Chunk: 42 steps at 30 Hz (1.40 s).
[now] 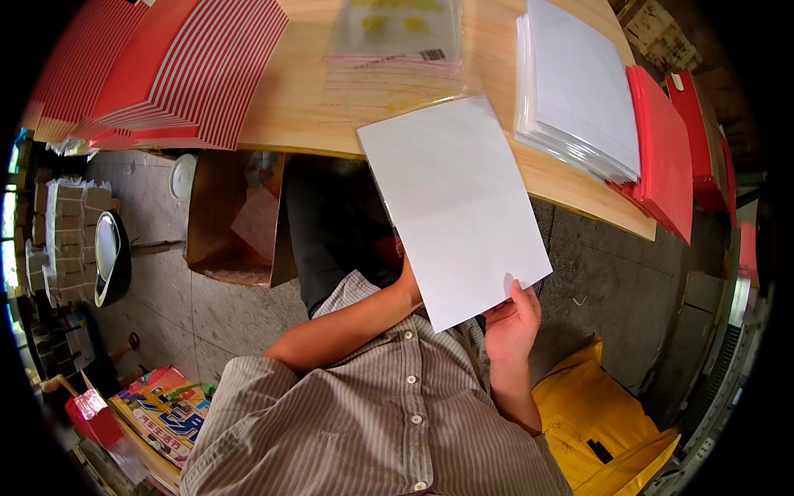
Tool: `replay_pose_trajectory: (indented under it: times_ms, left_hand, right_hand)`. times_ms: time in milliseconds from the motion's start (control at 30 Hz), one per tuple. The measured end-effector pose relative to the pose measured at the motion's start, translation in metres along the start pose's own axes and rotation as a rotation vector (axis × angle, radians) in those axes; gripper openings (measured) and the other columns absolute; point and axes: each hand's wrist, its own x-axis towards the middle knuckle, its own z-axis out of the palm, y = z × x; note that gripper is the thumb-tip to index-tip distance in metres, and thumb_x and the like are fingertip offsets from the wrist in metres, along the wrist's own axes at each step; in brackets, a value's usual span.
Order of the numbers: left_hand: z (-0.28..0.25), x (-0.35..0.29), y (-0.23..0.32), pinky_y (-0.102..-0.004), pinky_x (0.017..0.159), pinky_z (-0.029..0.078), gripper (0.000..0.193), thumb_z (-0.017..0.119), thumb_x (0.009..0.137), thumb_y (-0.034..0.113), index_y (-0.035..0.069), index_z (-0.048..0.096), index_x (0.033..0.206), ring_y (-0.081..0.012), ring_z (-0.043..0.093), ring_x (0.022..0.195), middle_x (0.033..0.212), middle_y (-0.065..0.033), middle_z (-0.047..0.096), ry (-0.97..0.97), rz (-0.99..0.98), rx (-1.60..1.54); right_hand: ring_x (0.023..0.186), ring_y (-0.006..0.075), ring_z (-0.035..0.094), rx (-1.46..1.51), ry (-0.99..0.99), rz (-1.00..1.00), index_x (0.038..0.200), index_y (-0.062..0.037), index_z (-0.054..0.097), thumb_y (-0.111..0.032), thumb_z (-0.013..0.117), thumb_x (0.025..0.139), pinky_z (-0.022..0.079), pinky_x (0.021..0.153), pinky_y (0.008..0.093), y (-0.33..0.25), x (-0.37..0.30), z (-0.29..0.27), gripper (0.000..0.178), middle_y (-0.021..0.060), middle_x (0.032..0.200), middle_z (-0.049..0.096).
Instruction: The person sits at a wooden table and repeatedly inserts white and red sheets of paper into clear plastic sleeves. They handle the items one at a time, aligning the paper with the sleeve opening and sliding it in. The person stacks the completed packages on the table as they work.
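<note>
A large white sheet [459, 207] is held tilted in front of me, its far end over the table's front edge. My right hand [513, 322] pinches its near right corner, thumb on top and fingers beneath. From the left, my left hand [411, 281] reaches behind the sheet; its fingers are hidden there. Just beyond the sheet lie clear plastic bags [397, 62] with yellow and pink print. To the right is a stack of white sheets in clear plastic sleeves [579, 91].
Red folded covers [178, 74] are piled at the table's [289, 107] far left. More red folders [666, 149] stand at the right edge. An open cardboard box [236, 223] sits below on the floor. Near my right side lies a yellow bag [604, 430]; colourful printed packaging [165, 413] lies at the lower left.
</note>
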Motion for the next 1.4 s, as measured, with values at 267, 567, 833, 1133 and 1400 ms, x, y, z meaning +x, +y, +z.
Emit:
replay_pose_trajectory:
  times_ms: [267, 567, 833, 1133, 1400]
  left_hand:
    - [-0.035, 0.002, -0.016, -0.0416, 0.089, 0.06, 0.045, 0.052, 0.104, 0.026, -0.003, 0.049, 0.138, -0.03, 0.068, 0.108, 0.126, -0.0184, 0.063, -0.255, 0.007, -0.037]
    - [0.016, -0.025, 0.004, -0.0338, 0.071, 0.055, 0.016, 0.062, 0.093, -0.001, -0.002, 0.065, 0.109, -0.0211, 0.066, 0.089, 0.098, -0.0121, 0.069, 0.072, 0.729, 1.164]
    - [0.002, -0.019, -0.015, -0.0323, 0.079, 0.053, 0.014, 0.058, 0.094, -0.005, -0.001, 0.065, 0.106, -0.0166, 0.064, 0.094, 0.099, -0.007, 0.067, 0.198, 0.574, 0.891]
    - [0.033, -0.034, 0.007, -0.0292, 0.081, 0.051, 0.018, 0.056, 0.1, 0.001, -0.003, 0.065, 0.114, -0.0138, 0.061, 0.091, 0.098, -0.0083, 0.07, 0.096, 0.539, 0.988]
    - [0.044, -0.02, 0.048, -0.0285, 0.077, 0.054, 0.021, 0.054, 0.1, 0.0, -0.003, 0.065, 0.118, -0.0117, 0.063, 0.086, 0.096, -0.0061, 0.07, 0.124, 0.549, 0.92]
  right_hand:
    - [0.078, 0.0165, 0.067, -0.135, -0.003, -0.114, 0.111, 0.0005, 0.065, -0.01, 0.064, 0.098, 0.059, 0.064, 0.0333, 0.009, -0.002, 0.011, 0.016, 0.0075, 0.096, 0.069]
    - [0.085, 0.0188, 0.068, -0.056, -0.047, -0.116, 0.116, 0.0009, 0.062, -0.013, 0.063, 0.1, 0.06, 0.072, 0.0348, 0.015, 0.01, 0.049, 0.021, 0.0095, 0.103, 0.069]
    - [0.096, 0.0212, 0.068, 0.017, -0.054, -0.05, 0.123, 0.0005, 0.059, -0.01, 0.059, 0.102, 0.061, 0.08, 0.037, 0.02, 0.024, 0.06, 0.024, 0.0106, 0.113, 0.066]
    - [0.099, 0.0226, 0.068, 0.112, -0.081, 0.004, 0.122, -0.001, 0.058, -0.008, 0.055, 0.103, 0.06, 0.084, 0.0373, 0.015, 0.042, 0.08, 0.021, 0.0108, 0.115, 0.066]
    - [0.1, 0.022, 0.066, 0.186, -0.11, -0.07, 0.122, 0.0007, 0.056, -0.008, 0.056, 0.103, 0.058, 0.087, 0.0371, 0.024, 0.059, 0.114, 0.02, 0.0109, 0.116, 0.063]
